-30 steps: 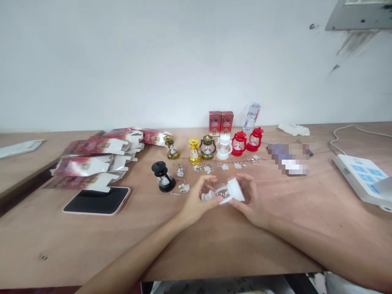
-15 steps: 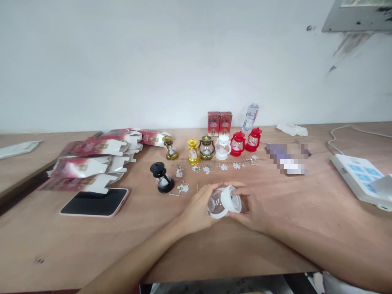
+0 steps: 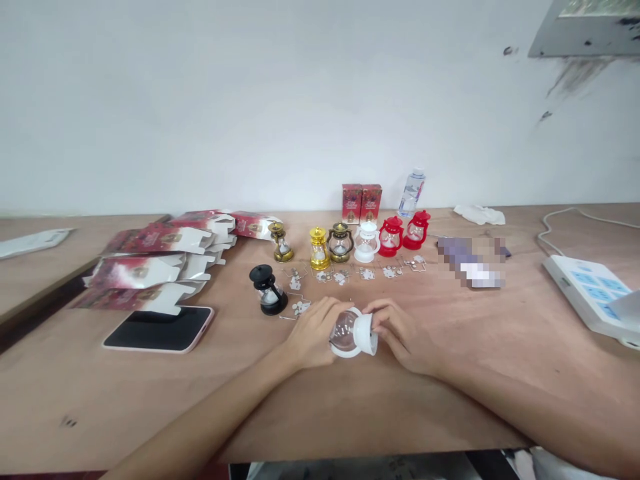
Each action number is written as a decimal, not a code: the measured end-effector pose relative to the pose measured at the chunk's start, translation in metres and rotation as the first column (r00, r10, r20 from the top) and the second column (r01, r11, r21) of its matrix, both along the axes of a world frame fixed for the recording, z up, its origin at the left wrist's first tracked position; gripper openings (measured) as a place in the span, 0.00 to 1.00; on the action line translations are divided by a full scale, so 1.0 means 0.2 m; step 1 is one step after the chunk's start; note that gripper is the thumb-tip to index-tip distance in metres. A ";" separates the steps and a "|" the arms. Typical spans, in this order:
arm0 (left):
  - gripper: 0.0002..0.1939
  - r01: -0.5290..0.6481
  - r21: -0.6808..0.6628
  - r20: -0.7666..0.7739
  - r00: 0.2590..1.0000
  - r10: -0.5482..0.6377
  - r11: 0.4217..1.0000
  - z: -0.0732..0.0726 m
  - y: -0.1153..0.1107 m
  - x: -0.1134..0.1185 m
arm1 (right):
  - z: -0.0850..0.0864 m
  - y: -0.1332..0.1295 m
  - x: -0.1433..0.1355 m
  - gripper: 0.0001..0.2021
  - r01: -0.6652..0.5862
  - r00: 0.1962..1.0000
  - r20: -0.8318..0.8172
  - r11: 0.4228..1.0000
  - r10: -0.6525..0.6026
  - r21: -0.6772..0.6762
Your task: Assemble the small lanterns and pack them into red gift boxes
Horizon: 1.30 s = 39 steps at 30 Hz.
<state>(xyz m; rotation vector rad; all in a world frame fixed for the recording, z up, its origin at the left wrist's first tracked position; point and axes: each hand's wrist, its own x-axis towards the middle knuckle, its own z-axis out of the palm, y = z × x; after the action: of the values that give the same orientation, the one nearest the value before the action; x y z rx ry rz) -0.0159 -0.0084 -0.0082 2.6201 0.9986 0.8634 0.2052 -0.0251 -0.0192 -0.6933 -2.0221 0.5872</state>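
Note:
A small white toy lantern [image 3: 367, 335] with a clear bulb is tipped on its side in front of me, its base turned to the right. My left hand [image 3: 313, 333] is wrapped round the lantern's top end, which it hides. At the base rim, the bent fingers of my right hand [image 3: 403, 337] grip the edge. Beyond my hands stand a black lantern [image 3: 269, 290], a bronze lantern [image 3: 341, 243], a gold lantern [image 3: 319, 248], another white lantern [image 3: 367, 243] and two red lanterns [image 3: 391, 237]. Small metal pieces [image 3: 341, 276] lie before that row.
Flattened red boxes [image 3: 140, 270] are piled at the left, behind a phone [image 3: 159, 329]. Two upright red boxes [image 3: 371, 203] and a water bottle [image 3: 413, 193] stand by the wall. A blurred purple item [image 3: 455, 253] and a white power strip [image 3: 585, 293] lie right.
The held lantern has shifted slightly left, and its base has turned from facing me more toward the right. My right hand's fingers have drawn back to the base rim.

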 end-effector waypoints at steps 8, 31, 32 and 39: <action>0.28 -0.153 -0.028 0.309 0.938 0.154 0.988 0.04 0.03 -0.11 | 0.00 0.16 -0.09 0.04 0.210 0.977 -0.061 0.976 -0.207 0.054; 0.22 -0.207 -0.411 0.596 0.675 0.434 0.888 0.00 0.09 -0.07 | 0.02 0.22 -0.20 0.09 0.089 0.921 0.361 0.982 -0.145 0.166; 0.22 -0.204 -0.392 0.598 0.685 0.417 0.897 0.00 0.09 -0.07 | 0.02 0.22 -0.20 0.11 0.090 0.913 0.386 0.988 -0.133 0.127; 0.17 -0.206 -0.297 0.562 0.752 0.345 0.932 -0.02 0.10 -0.08 | 0.03 0.24 -0.19 0.20 -0.030 0.889 0.455 0.997 0.056 -0.065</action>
<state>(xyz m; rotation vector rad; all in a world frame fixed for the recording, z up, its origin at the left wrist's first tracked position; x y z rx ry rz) -0.0323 0.0125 -0.0123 1.8186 1.2066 1.4493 0.1669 0.0238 -0.0135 -0.8867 -2.4702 0.5432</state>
